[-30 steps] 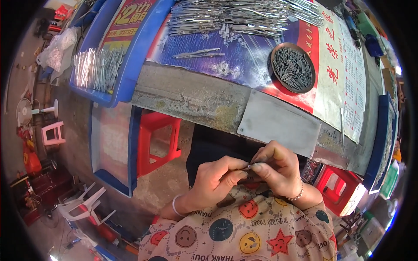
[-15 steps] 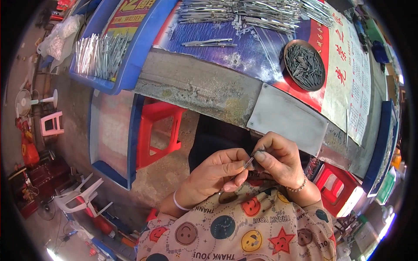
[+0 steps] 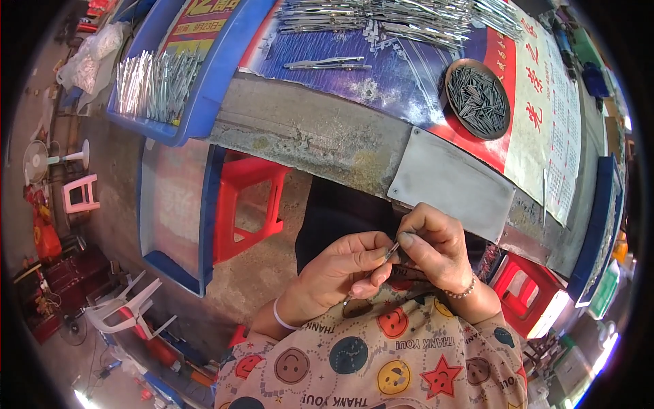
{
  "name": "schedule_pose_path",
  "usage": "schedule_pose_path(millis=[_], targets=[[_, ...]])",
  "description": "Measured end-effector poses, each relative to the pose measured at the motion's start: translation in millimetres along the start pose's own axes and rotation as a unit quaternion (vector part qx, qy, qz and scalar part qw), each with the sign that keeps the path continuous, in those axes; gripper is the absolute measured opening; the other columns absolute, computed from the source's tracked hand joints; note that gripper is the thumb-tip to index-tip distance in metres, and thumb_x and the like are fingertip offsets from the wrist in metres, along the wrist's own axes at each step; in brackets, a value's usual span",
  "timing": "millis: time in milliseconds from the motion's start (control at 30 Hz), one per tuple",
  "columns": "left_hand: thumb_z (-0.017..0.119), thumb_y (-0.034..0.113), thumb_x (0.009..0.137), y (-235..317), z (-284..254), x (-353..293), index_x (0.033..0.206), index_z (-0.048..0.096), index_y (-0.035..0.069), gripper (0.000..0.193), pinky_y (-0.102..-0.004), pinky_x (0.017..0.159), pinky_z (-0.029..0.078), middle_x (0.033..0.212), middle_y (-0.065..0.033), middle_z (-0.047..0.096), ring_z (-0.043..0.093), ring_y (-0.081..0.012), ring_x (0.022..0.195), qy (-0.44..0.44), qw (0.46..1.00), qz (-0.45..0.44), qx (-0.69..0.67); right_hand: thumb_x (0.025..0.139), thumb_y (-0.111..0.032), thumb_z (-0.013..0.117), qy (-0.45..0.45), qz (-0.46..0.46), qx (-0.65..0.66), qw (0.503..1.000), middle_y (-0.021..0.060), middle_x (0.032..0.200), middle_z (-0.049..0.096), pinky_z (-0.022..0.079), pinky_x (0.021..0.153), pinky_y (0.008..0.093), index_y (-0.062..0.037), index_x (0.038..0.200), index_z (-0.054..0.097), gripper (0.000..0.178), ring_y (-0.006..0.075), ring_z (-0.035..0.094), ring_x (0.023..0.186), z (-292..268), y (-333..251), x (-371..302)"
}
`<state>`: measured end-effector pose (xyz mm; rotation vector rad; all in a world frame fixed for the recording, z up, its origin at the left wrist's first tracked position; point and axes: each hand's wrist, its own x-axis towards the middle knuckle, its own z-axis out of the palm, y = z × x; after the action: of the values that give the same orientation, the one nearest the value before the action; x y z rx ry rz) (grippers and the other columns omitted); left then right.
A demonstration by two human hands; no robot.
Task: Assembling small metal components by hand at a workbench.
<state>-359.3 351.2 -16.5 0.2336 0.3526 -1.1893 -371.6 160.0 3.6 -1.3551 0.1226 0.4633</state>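
A slim metal piece [image 3: 392, 253] is pinched between my two hands, above my lap and just in front of the table. My left hand [image 3: 346, 267] closes thumb and forefinger on its lower part, and a bit of metal shows below that palm. The thumb and fingers of my right hand [image 3: 436, 251] close on its upper end. Fingers hide most of it, so its exact kind cannot be told. On the table lie a pair of slender silver metal pieces [image 3: 327, 63], a round bowl [image 3: 446, 116] full of short dark metal pins, and a large pile of long silver pieces [image 3: 415, 20].
A grey metal plate [image 3: 449, 187] is fixed at the table's front edge. On the left, a blue bin [image 3: 218, 82] holds many upright silver pieces. Below it stand a blue-edged tray [image 3: 174, 204] and a red stool [image 3: 251, 204]. Another blue tray [image 3: 591, 238] is at the right.
Both hands stay close together on the metal piece. My right hand has shifted slightly upward and the piece sits a little more upright. The view has barely moved.
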Motion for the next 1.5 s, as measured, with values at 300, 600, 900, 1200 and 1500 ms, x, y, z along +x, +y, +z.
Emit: schedule_pose_path(millis=[300, 600, 900, 1200, 1500], targets=[[0.051, 0.017, 0.094, -1.4, 1.5, 3.0, 0.1, 0.053, 0.004, 0.014, -0.0171, 0.043, 0.033, 0.072, -0.0043, 0.055, 0.042, -0.0063, 0.046, -0.001, 1.0, 0.001, -0.016, 0.087, -0.002, 0.053, -0.006, 0.005, 0.034, 0.999, -0.0014, 0.072, 0.053, 0.039, 0.057, 0.0191, 0.0004, 0.082, 0.053, 0.005, 0.0029, 0.047, 0.065, -2.3, -2.3, -0.1], [0.051, 0.018, 0.094, 0.0, 7.6, 6.9, 0.099, 0.052, 0.004, 0.014, -0.0177, 0.043, 0.033, 0.071, -0.0032, 0.055, 0.041, -0.0058, 0.046, 0.023, 1.0, 0.0, -0.006, 0.089, -0.003, 0.052, -0.006, 0.006, 0.076, 0.997, -0.0004, 0.072, 0.056, 0.04, 0.057, 0.0192, -0.0002, 0.083, 0.052, 0.006, 0.0031, 0.048, 0.065, -5.9, -1.6, 1.0], [0.049, 0.019, 0.095, 6.3, 12.8, 11.4, 0.099, 0.051, 0.005, 0.015, -0.0171, 0.043, 0.032, 0.071, -0.0019, 0.054, 0.041, -0.0057, 0.046, 0.023, 1.0, 0.009, 0.003, 0.091, -0.011, 0.054, 0.008, 0.014, 0.095, 0.995, -0.0008, 0.072, 0.056, 0.038, 0.051, 0.0189, -0.0015, 0.086, 0.052, 0.01, 0.0026, 0.046, 0.059, -10.1, 2.8, 9.1], [0.064, 0.007, 0.083, 79.5, 62.4, 12.9, 0.103, 0.059, 0.001, 0.021, -0.019, 0.063, 0.04, 0.082, -0.0002, 0.056, 0.048, -0.005, 0.073, 0.242, 0.573, 0.32, 0.715, 0.09, -0.013, 0.058, -0.033, -0.004, 0.092, 0.995, -0.0004, 0.076, 0.056, 0.041, 0.057, 0.0191, -0.0016, 0.094, 0.051, 0.014, 0.0045, 0.049, 0.065, -22.5, -5.2, -12.4], [0.069, 0.013, 0.076, 200.3, 37.8, 80.1, 0.085, 0.055, 0.001, 0.02, -0.0386, 0.067, 0.047, 0.083, -0.014, 0.06, 0.06, -0.0321, 0.079, 0.198, 0.299, 0.334, 0.872, 0.08, -0.004, 0.062, 0.119, -0.174, -0.293, 0.932, 0.0114, 0.072, 0.058, 0.046, 0.06, 0.0273, 0.0017, 0.086, 0.058, 0.01, 0.018, 0.059, 0.064, -73.2, -40.9, -30.2]])
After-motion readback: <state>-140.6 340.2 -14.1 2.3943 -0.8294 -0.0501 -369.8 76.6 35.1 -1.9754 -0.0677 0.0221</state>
